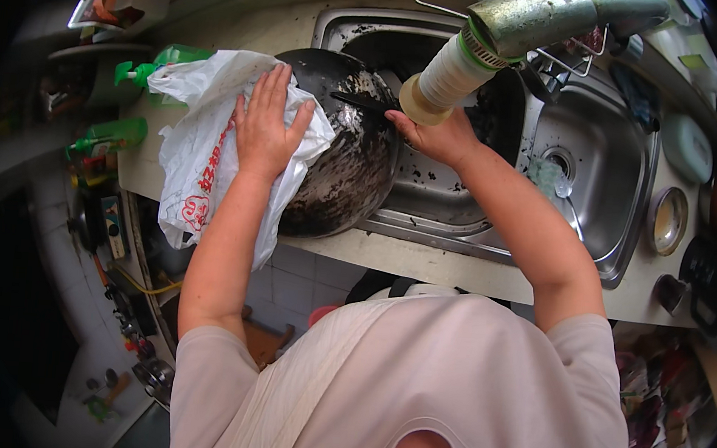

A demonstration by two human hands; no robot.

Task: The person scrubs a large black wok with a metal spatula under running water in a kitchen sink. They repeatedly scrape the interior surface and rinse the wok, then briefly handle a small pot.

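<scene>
A large blackened wok (337, 177) lies bottom up, partly on the counter and partly over the left sink basin (444, 193). Bare metal patches show through its dark crust. A white plastic bag (193, 139) with red print drapes over its left side. My left hand (267, 123) presses flat on the bag, thumb spread from the fingers. A thin, dark blade (363, 101) touches the wok's surface; my right hand (436, 135) grips its other end. The taped end of a spout (452, 72) hides part of that hand and the handle.
A metal pipe (536, 19) reaches over the basins from the upper right. Dark flakes lie in the left basin. Green mesh (543, 175) sits in the right basin (611, 182). Green pump bottles (110, 135) stand at the left; a metal bowl (666, 220) is at the right.
</scene>
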